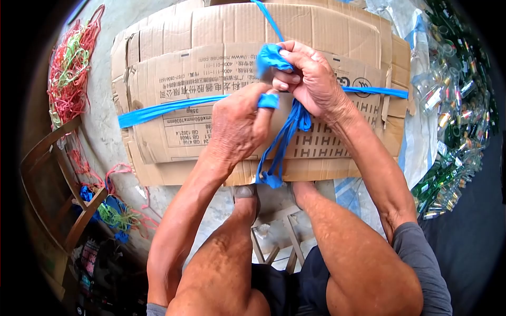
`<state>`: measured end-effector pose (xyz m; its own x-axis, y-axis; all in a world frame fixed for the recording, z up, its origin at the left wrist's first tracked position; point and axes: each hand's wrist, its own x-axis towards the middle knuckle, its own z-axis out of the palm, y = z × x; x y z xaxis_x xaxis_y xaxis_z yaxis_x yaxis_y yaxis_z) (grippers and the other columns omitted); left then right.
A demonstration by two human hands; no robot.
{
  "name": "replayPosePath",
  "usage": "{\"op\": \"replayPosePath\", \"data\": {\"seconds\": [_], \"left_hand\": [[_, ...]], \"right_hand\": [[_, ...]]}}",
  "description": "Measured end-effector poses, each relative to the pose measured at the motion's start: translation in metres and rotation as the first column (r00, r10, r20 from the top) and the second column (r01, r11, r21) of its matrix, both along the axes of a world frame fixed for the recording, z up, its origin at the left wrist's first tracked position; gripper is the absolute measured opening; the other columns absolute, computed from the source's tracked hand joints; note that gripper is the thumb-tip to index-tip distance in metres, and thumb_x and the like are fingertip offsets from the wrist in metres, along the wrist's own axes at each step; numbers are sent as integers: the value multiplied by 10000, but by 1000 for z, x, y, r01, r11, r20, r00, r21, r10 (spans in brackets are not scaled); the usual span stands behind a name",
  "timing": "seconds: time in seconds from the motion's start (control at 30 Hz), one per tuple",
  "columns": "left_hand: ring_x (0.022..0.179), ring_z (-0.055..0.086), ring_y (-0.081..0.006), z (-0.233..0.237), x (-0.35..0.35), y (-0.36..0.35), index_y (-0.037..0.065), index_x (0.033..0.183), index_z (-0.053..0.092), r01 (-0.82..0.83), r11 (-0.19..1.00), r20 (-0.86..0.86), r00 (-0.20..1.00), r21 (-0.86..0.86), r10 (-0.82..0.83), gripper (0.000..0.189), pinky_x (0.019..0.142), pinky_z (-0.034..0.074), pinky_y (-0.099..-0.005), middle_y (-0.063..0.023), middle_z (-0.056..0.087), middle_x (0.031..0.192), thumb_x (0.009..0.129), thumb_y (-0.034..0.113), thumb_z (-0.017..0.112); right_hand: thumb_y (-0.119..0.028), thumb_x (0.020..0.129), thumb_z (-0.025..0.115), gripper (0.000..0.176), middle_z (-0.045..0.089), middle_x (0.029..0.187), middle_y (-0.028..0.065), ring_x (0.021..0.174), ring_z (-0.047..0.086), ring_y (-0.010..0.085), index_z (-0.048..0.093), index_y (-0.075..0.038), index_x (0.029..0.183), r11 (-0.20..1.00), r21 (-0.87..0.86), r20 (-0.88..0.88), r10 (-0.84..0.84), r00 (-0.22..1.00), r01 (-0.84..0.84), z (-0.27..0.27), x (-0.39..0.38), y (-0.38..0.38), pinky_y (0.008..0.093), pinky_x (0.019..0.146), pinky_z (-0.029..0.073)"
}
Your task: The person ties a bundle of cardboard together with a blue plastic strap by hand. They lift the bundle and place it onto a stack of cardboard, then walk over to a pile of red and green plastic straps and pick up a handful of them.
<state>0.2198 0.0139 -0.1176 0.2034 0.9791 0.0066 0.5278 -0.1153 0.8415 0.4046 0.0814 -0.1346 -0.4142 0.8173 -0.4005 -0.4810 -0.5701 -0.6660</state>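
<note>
A stack of flattened cardboard [195,68] lies in front of my legs, with a blue strap [174,109] running across it from side to side and another leading off its far edge. My left hand [240,121] is closed over the middle of the stack, with a piece of blue strap wrapped at its fingers. Just to the right and slightly farther away, my right hand [311,76] pinches a bunched part of the blue strap [274,57]. Below the hands, loose lengths of blue strap [284,137] hang down to the near cardboard edge.
Red and green twine [74,68] lies on the floor at the left, above a wooden chair [58,195]. Several glass bottles [453,142] are heaped on the right beside a white and blue sheet [416,121].
</note>
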Motion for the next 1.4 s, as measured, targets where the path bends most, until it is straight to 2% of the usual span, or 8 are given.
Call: {"op": "replayPosePath", "data": {"seconds": [0.1, 0.23, 0.3, 0.43, 0.6, 0.83, 1.03, 1.4], "left_hand": [[639, 489, -142, 2, -12, 6, 27, 909, 623, 37, 976, 195, 981, -213, 5, 321, 595, 431, -315, -43, 536, 710, 1114, 263, 555], [591, 462, -160, -13, -19, 10, 31, 915, 626, 88, 993, 63, 995, -80, -83, 351, 552, 419, -333, -59, 498, 655, 1113, 315, 565], [602, 604, -325, -14, -19, 11, 62, 946, 673, 145, 989, -132, 981, 6, -143, 267, 574, 485, -408, -142, 578, 668, 1073, 288, 606], [624, 622, -346, -27, -18, 6, 71, 973, 697, 98, 995, -106, 989, -13, -98, 243, 584, 498, -414, -149, 595, 679, 1072, 268, 594], [624, 505, -101, -30, -18, 9, 26, 870, 627, -11, 974, 64, 998, -225, 26, 374, 582, 426, -328, -3, 510, 642, 1110, 301, 548], [656, 412, -81, -12, -18, 40, 62, 761, 499, 1, 863, 414, 878, -506, 241, 473, 597, 349, -287, 50, 443, 685, 1138, 347, 497], [671, 454, -94, 1, -10, 49, 38, 801, 640, -69, 895, 264, 943, -441, 203, 555, 623, 391, -285, 16, 574, 728, 1102, 486, 513], [716, 457, -116, -5, -12, 61, 42, 841, 609, 83, 925, 277, 961, -370, 25, 455, 662, 421, -318, -13, 528, 734, 1121, 382, 492]], "right_hand": [[-143, 1039, 581, 139, 543, 771, -17, 600, 452, 43, 604, -20, 1100, 999, 36, 75, 5, 997, -8, 2, 0, 1, 236, 577, 428], [-148, 1028, 585, 150, 575, 710, -25, 550, 497, 37, 656, -17, 1020, 982, 181, 376, -10, 927, -63, 1, -8, -2, 228, 495, 412], [-151, 1021, 585, 161, 581, 697, -24, 547, 520, 39, 668, -12, 1016, 952, 264, 540, -11, 841, -157, -14, -8, 2, 237, 489, 428], [-147, 997, 574, 165, 549, 662, -35, 530, 501, 41, 670, -13, 981, 941, 261, 638, -2, 770, -214, -22, -8, 4, 253, 477, 431], [-161, 1030, 599, 136, 513, 699, -54, 533, 434, 29, 643, -33, 1038, 986, 105, 511, 56, 858, -127, -22, -6, 10, 221, 472, 365], [-140, 961, 722, 155, 552, 827, -33, 701, 464, 39, 650, -35, 1048, 996, 48, 258, 66, 964, -81, 9, 3, -8, 204, 651, 422], [-94, 946, 742, 179, 600, 878, -29, 667, 454, 40, 636, -41, 1080, 1000, -3, 140, 15, 990, -15, 10, 10, -13, 200, 619, 419], [-212, 827, 852, 248, 687, 768, 9, 750, 600, 72, 734, -15, 922, 949, 230, 685, -1, 729, -214, 8, -18, -19, 295, 683, 518]]}}
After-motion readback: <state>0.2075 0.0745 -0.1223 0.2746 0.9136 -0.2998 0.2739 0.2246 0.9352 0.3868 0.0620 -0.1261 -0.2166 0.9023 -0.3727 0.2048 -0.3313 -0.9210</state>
